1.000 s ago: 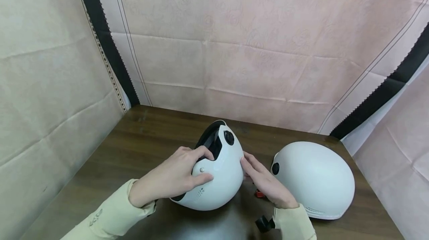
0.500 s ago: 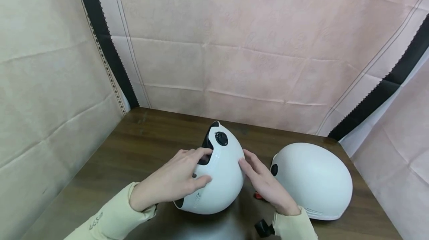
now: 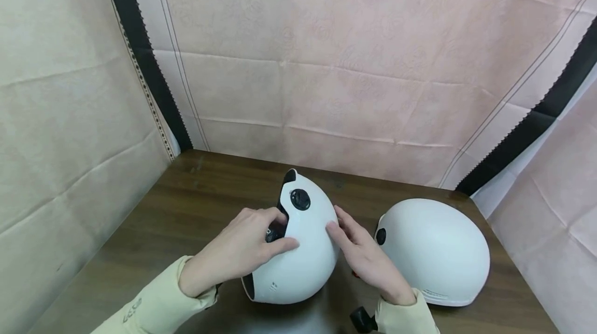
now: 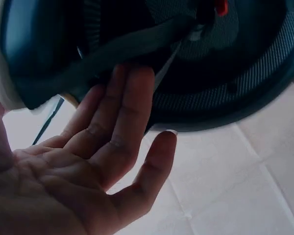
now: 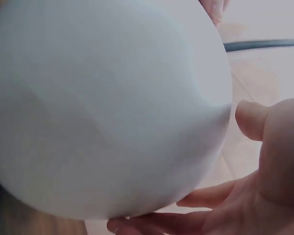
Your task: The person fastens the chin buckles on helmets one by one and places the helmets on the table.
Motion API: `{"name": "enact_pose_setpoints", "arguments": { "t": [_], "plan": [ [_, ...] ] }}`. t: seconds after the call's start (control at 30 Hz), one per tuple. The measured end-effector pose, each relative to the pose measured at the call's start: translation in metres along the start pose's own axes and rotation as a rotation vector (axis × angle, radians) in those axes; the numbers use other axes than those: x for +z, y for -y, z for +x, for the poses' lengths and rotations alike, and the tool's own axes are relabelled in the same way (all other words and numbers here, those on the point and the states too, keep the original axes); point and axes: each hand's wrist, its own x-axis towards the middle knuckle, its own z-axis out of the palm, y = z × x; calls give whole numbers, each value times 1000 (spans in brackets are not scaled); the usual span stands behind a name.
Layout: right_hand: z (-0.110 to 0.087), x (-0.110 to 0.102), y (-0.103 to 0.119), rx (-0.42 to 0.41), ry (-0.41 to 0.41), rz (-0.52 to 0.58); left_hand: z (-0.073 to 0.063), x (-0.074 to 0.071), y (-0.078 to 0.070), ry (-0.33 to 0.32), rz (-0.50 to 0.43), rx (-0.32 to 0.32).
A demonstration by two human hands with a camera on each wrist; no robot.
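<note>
A white helmet (image 3: 303, 261) with a round black button is tilted on the wooden table, its opening turned left. My left hand (image 3: 235, 253) grips the opening's edge, thumb on the outer shell and fingers reaching inside. In the left wrist view those fingers lie by a dark chin strap (image 4: 132, 46), below the mesh lining (image 4: 206, 103); a bit of red shows near the top. On the other side, my right hand (image 3: 366, 259) touches the shell with loosely extended fingertips. The right wrist view is mostly filled by the smooth helmet shell (image 5: 108, 107).
A second white helmet (image 3: 438, 251) rests on the table (image 3: 210, 189) just right of my right hand. A small black block (image 3: 361, 319) sits at my right cuff. Pale fabric walls (image 3: 298, 90) enclose the table at the back and both sides.
The helmet has turned so its round black button shifted left and down and less of the inside shows. Both hands have stayed on it, the left fingers now further into the opening.
</note>
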Motion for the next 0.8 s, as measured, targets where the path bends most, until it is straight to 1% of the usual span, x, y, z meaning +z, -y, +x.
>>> {"name": "enact_pose_setpoints", "arguments": {
  "t": [0.1, 0.17, 0.23, 0.3, 0.47, 0.53, 0.63, 0.8],
  "plan": [
    [-1, 2, 4, -6, -19, -42, -2, -1, 1, 52, -103, 2],
    [-1, 2, 6, -1, -28, -57, -2, -3, 1, 64, -146, -13],
    [-2, 2, 8, 8, -37, -68, -1, -4, 2, 55, -164, -36],
    [-3, 3, 9, 13, -42, -82, 0, -4, 2, 38, -164, -58],
    [-4, 6, 12, 26, -68, -147, 4, -1, 1, -37, -80, -63],
    [-5, 6, 13, 37, -78, -164, 6, 1, 1, -53, -82, -81],
    [-6, 6, 14, 47, -85, -175, 9, 2, 2, -52, -145, -131],
    [-7, 5, 14, 15, -86, -150, 14, 1, 9, -64, -252, -207]
  ]
}}
